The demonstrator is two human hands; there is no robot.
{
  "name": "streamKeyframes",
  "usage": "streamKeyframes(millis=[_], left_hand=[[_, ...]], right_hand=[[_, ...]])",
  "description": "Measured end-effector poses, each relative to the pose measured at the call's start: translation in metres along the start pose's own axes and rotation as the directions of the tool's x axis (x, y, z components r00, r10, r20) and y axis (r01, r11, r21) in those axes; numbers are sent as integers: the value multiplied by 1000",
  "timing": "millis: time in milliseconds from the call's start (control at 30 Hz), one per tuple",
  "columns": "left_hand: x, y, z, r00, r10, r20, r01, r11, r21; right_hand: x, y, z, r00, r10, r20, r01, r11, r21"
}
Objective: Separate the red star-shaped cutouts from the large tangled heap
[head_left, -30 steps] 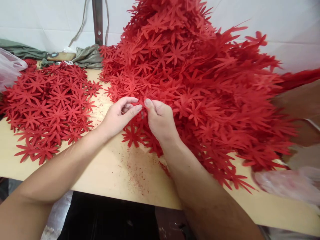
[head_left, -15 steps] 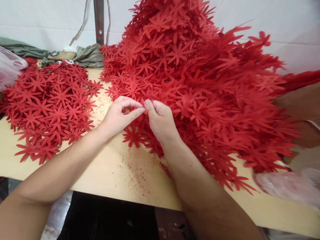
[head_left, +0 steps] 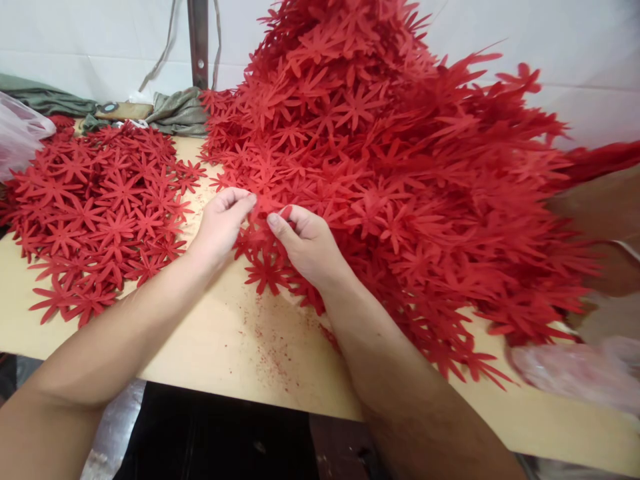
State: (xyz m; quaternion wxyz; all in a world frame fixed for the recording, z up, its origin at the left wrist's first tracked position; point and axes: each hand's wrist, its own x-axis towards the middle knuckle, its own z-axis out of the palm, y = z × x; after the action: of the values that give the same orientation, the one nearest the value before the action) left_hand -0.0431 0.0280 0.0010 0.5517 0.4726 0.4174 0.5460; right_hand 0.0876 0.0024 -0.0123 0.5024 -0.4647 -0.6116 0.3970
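Between my two hands a red petalled flower piece [head_left: 259, 223] is spread in front of the large pile. My left hand [head_left: 227, 217] pinches its upper left petal between thumb and fingers. With thumb and forefinger closed, my right hand [head_left: 305, 240] grips its right side, a red petal tip showing over the forefinger. Behind and to the right rises the large heap of red flower pieces [head_left: 370, 153]. A lower pile of similar flower pieces [head_left: 110, 207] lies on the left of the pale table [head_left: 210, 347].
Clear plastic bags lie at the far left [head_left: 23, 133] and the right edge [head_left: 575, 373]. A grey-green cloth [head_left: 183, 110] rests along the back wall beside a dark metal post [head_left: 199, 47]. Red crumbs [head_left: 273, 353] dot the table's front.
My left hand has moved left, away from my right hand, and the red flower piece now shows stretched between them. My right hand has shifted slightly left and down.
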Motion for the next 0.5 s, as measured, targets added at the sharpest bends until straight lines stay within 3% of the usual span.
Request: streamKeyframes(millis=[100, 167, 233, 367, 500], left_hand=[[8, 1, -8, 993, -37, -115, 26, 995, -94], [14, -1, -12, 991, -18, -135, 9, 997, -71], [18, -4, -14, 995, 19, -96, -18, 1000, 9], [20, -12, -12, 995, 102, -20, -97, 980, 173], [14, -14, -10, 953, 300, -42, -264, 891, 369]], right_hand=[[0, 4, -2, 997, 72, 34, -73, 996, 53], [1, 7, -2, 990, 127, 56, -133, 982, 132], [2, 8, -3, 987, 149, 52, -156, 973, 169], [4, 7, -6, 993, 99, -69, -96, 994, 52], [5, 6, -10, 989, 70, -134, -78, 995, -56]])
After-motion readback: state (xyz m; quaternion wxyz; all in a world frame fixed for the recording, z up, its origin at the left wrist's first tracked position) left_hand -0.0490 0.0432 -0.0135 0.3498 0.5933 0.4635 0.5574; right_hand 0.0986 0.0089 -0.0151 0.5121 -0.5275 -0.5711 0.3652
